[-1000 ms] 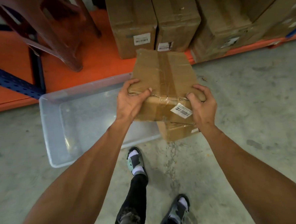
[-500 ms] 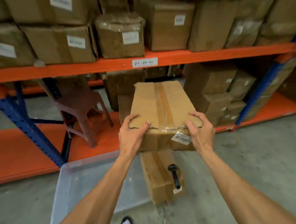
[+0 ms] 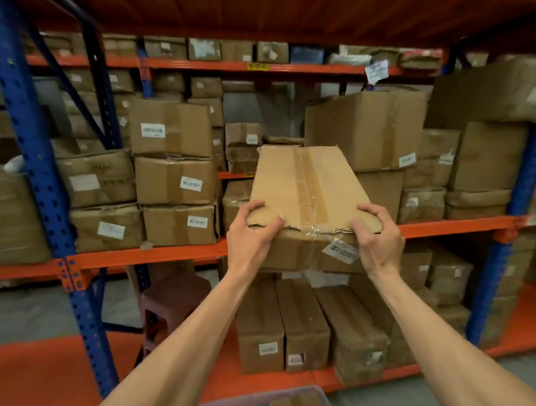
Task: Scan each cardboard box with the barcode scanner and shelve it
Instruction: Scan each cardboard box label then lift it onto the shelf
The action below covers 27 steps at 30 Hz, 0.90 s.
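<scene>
Single head-worn view, facing forward and slightly down at close range onto the orange shelf rack (image 3: pixel 157 255), arms reaching in from below.

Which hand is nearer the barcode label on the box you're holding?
Right. The right hand grips the box corner right beside the barcode label; the left hand grips the opposite corner, across the box's near face.

No legible text (labels (image 3: pixel 340 251) blurred)

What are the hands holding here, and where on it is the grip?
Both hands hold one taped cardboard box by its near end: the left hand at the near-left corner, the right hand at the near-right corner, beside the barcode label.
</scene>
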Each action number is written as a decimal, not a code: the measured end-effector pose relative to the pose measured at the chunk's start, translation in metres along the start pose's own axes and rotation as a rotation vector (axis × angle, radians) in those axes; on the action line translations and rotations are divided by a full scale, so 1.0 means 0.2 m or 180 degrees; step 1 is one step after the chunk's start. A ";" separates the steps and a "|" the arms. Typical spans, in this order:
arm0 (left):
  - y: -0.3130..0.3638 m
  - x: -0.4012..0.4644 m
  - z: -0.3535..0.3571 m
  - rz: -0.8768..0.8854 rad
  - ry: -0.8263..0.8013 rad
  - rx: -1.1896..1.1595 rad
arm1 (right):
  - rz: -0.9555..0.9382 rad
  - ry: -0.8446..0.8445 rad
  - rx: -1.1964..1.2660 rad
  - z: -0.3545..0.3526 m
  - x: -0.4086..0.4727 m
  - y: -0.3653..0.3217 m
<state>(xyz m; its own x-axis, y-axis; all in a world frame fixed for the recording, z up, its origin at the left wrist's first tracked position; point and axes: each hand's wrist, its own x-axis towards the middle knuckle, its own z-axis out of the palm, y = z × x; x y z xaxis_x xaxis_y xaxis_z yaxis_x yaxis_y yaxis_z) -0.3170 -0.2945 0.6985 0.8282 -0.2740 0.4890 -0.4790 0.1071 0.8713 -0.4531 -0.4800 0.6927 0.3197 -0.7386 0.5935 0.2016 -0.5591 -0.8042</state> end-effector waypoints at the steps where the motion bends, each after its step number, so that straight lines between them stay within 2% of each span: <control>1: 0.03 0.07 -0.02 0.0048 0.0038 0.0030 | -0.0043 -0.0019 0.0020 0.06 0.06 -0.02; 6: -0.04 0.47 -0.09 0.0170 0.0269 0.0103 | -0.0115 -0.0175 0.0129 0.44 0.38 -0.01; 15: -0.56 1.27 -0.15 -0.0230 0.0585 0.0300 | 0.0021 -0.0652 0.0047 1.27 0.90 0.35; 22: -0.81 1.56 -0.06 -0.0373 0.0681 0.0610 | 0.0187 -0.0901 -0.0074 1.56 1.11 0.65; 24: -0.85 1.60 -0.02 -0.0164 0.0726 0.0792 | 0.0298 -0.1118 -0.0147 1.60 1.18 0.68; 25: -0.88 1.60 -0.01 0.0121 0.0757 0.0990 | 0.0280 -0.1175 -0.0221 1.61 1.20 0.68; 27: -0.96 1.59 0.00 0.1083 0.0833 0.1945 | -0.0264 -0.0955 -0.0619 1.61 1.17 0.70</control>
<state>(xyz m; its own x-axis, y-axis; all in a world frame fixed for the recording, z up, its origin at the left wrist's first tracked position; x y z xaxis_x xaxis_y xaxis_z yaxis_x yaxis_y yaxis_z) 0.0384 -0.4023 0.6877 0.6110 -0.0759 0.7880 -0.7344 -0.4259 0.5284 -0.0515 -0.6094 0.7082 0.5728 -0.5605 0.5981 0.0677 -0.6949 -0.7159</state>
